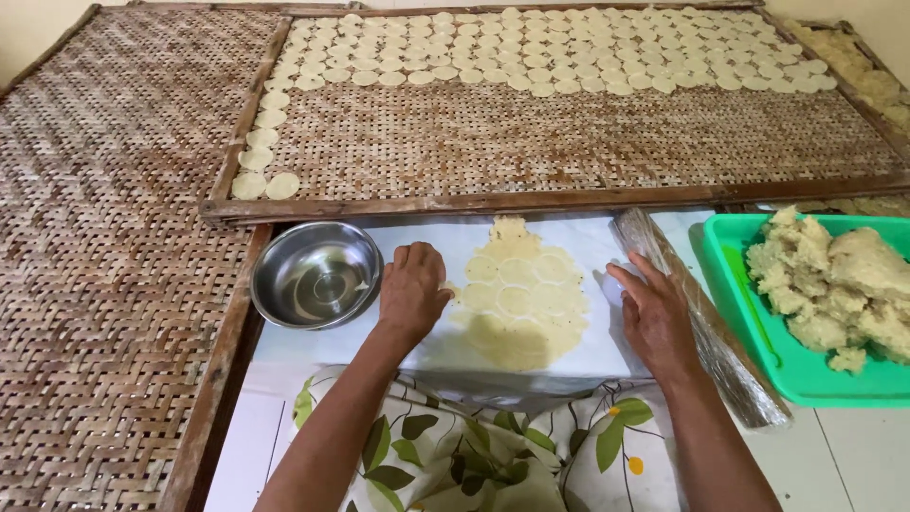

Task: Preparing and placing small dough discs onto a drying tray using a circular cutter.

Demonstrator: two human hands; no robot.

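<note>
Item: flattened pale dough sheet [519, 303], scored into rounds, on white board [588, 356]. Left hand [410, 289] flat, open at its edge; right hand [654, 313] loosely covers small cutter [611, 283]. Best lifted gently, rounds unbroken. Adjacent: steel bowl [317, 275], green tub [758, 332].

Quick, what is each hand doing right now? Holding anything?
Left hand: open, resting palm-down at the edge of the flat pale rolled dough sheet, holding nothing.
Right hand: over a small pale round object; grip cannot be told.
</note>
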